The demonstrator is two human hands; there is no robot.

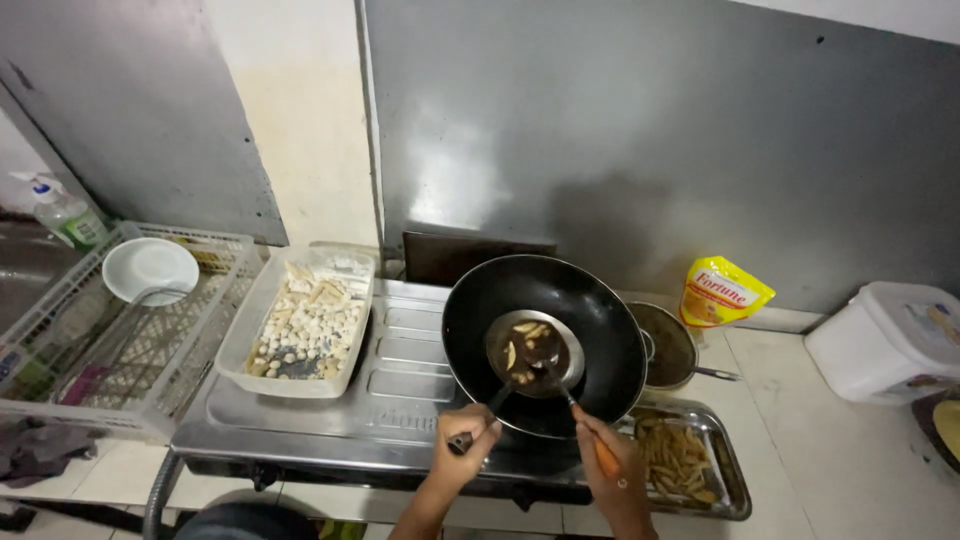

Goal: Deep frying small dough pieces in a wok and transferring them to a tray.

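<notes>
A black wok point(590, 310) stands on the steel gas stove point(400, 400) with dark oil and a few pale fried pieces in it. My left hand point(462, 445) grips the dark handle of a round metal skimmer point(532, 350) that rests inside the wok. My right hand point(612, 470) holds the orange handle of a second utensil point(575, 405) whose tip reaches into the skimmer among the pieces.
A clear tub of pale raw pieces point(300, 325) sits on the stove's left side. A metal tray of fried sticks point(690, 460) lies at right, with a small pot point(668, 345), a yellow oil pouch point(722, 292) and a white lidded container point(885, 340). A white basket point(120, 330) holds a bowl.
</notes>
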